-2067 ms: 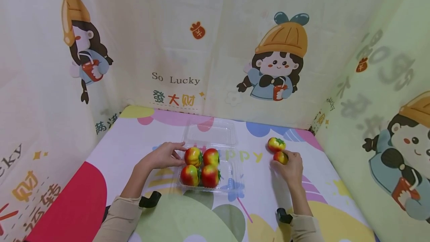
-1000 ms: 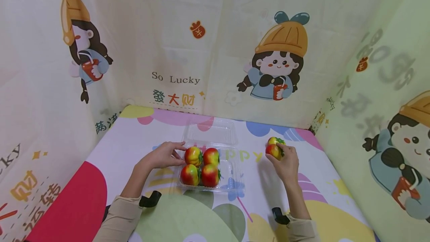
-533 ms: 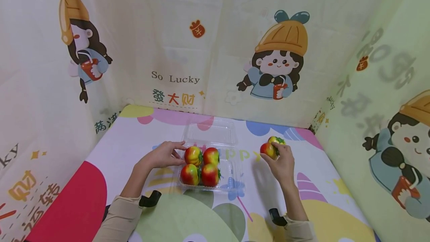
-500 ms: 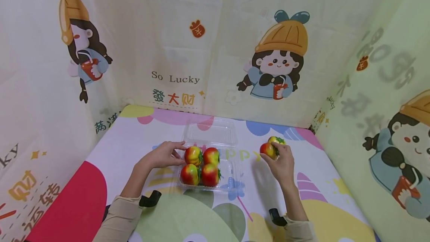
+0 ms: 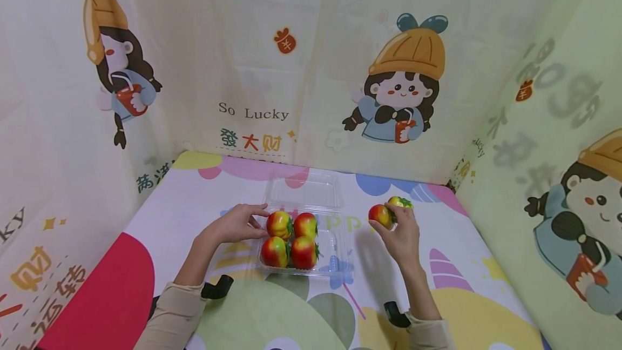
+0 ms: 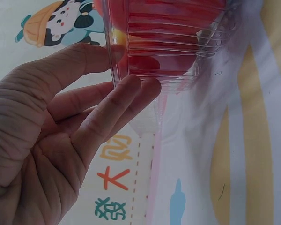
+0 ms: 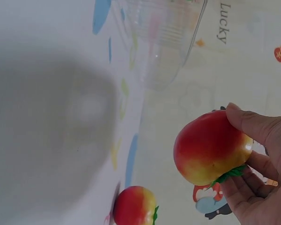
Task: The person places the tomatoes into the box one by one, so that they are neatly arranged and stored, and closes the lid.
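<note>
My left hand (image 5: 238,224) pinches the left rim of a clear plastic clamshell box (image 5: 334,271); in the left wrist view its fingertips lie on both sides of the box wall (image 6: 164,42). Inside the box, on its left side, sit several red-and-yellow fruits (image 5: 304,253) with green leafy tops. To the right of the box, my right hand (image 5: 403,234) grips another such fruit (image 7: 210,147) between thumb and fingers, above the table. Behind that hand one more fruit (image 5: 401,202) rests on the table, partly hidden in the head view.
The box's clear lid (image 5: 303,190) lies folded back toward the far wall. A colourful printed cloth (image 5: 233,296) covers the table. Curtains with cartoon prints (image 5: 320,85) stand close around its back and sides.
My right hand has lifted the fruit from beside the other one and carried it left toward the box. The left hand has stayed at the box's rim.
</note>
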Demonstrator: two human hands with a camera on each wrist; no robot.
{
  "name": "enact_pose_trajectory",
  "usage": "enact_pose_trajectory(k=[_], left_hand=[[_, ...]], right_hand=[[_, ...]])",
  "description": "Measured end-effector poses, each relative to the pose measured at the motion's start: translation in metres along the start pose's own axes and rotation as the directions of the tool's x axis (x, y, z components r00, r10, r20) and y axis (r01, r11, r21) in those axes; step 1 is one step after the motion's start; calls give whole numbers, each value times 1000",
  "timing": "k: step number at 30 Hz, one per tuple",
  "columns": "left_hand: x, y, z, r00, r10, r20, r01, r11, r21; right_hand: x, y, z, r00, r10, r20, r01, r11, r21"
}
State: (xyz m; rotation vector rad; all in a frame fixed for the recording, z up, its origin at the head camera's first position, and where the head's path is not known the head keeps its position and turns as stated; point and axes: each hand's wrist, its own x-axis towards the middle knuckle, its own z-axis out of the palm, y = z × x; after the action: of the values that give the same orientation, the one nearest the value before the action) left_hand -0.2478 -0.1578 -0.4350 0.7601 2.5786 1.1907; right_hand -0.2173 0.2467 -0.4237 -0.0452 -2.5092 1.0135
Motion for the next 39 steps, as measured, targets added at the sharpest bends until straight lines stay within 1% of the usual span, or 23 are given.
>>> enact_pose_trajectory(k=[9, 17, 27, 35, 39], left_hand=[[0, 0, 0, 1000, -4, 1, 4, 1000, -1], [0, 1, 0, 1000, -21, 2, 21, 1000, -6], [0, 1, -1, 1000, -12, 1, 12, 1000, -10], [0, 0, 0, 1000, -13, 2, 13, 1000, -14], [0, 1, 0, 1000, -13, 3, 13, 1000, -12]], right_hand=[[-3, -9, 6, 1000, -22, -5, 22, 1000, 3], [-6, -16, 12, 996, -86, -14, 86, 996, 12], [-12, -27, 20, 997, -71, 21, 70, 995, 67], [-14, -33, 27, 992, -121, 27, 118, 990, 78], [-16, -36, 29, 992, -123, 36, 120, 990, 78]])
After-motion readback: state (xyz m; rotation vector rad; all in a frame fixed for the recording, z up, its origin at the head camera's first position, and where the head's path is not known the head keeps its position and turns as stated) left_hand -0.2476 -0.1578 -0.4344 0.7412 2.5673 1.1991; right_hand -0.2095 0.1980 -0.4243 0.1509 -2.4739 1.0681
